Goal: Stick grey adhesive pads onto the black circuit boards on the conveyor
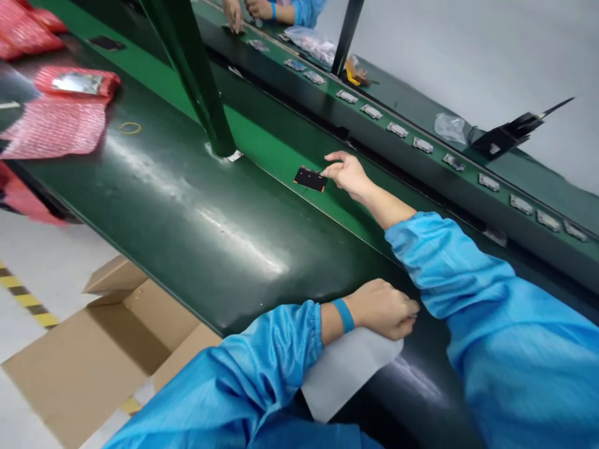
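Note:
My right hand point(347, 176) reaches over the green belt, pinching the right edge of a small black rectangular panel point(309, 179) with orange corners. Whether the panel is lifted or still lies on the belt, I cannot tell. Nearer to me, my left hand point(384, 308), with a blue wristband, is closed in a fist above the dark green work table point(224, 231). Its curled fingers hide what they hold, if anything. A pale grey sheet point(350, 368) lies under that hand and wrist.
A green post point(201, 93) rises at the table's edge. Pink bubble wrap point(60, 128) and a yellow rubber band point(130, 128) lie left. An open cardboard box point(84, 362) stands below. Several small boards point(397, 130) line the far ledge; a co-worker's hands point(259, 9) are beyond.

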Demonstrator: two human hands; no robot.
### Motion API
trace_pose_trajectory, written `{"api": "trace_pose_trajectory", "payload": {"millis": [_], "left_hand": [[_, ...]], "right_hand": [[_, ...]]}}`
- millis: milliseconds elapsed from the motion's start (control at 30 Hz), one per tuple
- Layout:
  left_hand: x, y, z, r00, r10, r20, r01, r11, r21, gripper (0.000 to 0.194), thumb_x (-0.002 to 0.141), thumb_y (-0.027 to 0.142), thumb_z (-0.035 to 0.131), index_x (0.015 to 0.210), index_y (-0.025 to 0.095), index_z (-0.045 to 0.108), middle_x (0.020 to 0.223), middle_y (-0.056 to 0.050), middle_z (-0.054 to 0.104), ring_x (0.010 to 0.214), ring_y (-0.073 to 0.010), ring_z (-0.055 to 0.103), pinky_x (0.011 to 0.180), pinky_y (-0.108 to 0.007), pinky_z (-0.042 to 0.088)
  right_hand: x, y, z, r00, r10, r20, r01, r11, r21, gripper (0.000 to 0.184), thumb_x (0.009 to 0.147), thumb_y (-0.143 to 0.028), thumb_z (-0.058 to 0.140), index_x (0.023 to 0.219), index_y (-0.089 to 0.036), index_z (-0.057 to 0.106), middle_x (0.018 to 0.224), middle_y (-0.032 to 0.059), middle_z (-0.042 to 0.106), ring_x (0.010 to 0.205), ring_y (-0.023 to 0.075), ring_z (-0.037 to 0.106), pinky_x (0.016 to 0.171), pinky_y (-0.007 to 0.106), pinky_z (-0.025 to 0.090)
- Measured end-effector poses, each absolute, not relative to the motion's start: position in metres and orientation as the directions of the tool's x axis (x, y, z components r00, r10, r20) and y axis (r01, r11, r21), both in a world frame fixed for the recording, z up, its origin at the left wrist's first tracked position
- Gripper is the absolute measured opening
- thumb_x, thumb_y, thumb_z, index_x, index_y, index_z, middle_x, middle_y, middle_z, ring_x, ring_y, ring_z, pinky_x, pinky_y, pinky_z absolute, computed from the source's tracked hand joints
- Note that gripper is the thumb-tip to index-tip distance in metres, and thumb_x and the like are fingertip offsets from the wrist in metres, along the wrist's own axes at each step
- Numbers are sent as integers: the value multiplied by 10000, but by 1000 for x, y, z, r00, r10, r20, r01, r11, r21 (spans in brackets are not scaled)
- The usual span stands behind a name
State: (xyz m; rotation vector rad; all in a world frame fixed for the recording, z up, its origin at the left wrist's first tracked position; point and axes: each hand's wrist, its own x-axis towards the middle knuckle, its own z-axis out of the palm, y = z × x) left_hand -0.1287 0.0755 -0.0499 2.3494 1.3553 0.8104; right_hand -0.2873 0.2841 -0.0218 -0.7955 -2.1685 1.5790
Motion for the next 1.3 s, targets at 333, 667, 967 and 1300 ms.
{"api": "trace_pose_trajectory", "payload": {"millis": [333,667,967,1300], "left_hand": [[-126,80,-63,383,839,387,680,-540,497,251,983,362,585,834,198,703,824,-55,753,722,-205,710,617,-337,488],[-129,78,-53,396,863,312,702,-504,503,265,1014,370,568,985,181,750,930,-71,805,799,-230,764,641,-340,525],[-129,78,-51,388,859,333,708,-509,489,269,998,346,588,876,197,777,839,-57,787,703,-213,734,562,-328,426],[-129,77,-48,364,880,306,696,-475,538,250,997,354,598,894,198,763,840,-52,790,733,-218,745,575,-323,418]], "right_hand": [[-328,256,-57,-889,459,-12,251,464,-849,402,770,-31,648,1094,-221,504,735,-42,698,808,205,733,865,370,560],[-310,268,-69,-894,447,-3,235,465,-853,423,744,-93,647,1121,-223,504,755,-56,672,841,201,744,867,367,555],[-287,264,-71,-872,488,46,257,534,-806,445,702,-113,574,1131,-216,516,757,-42,687,815,205,710,814,348,534],[-263,260,-69,-839,538,82,309,594,-743,434,717,-133,590,1143,-210,558,812,-17,728,784,189,658,786,330,513]]}}
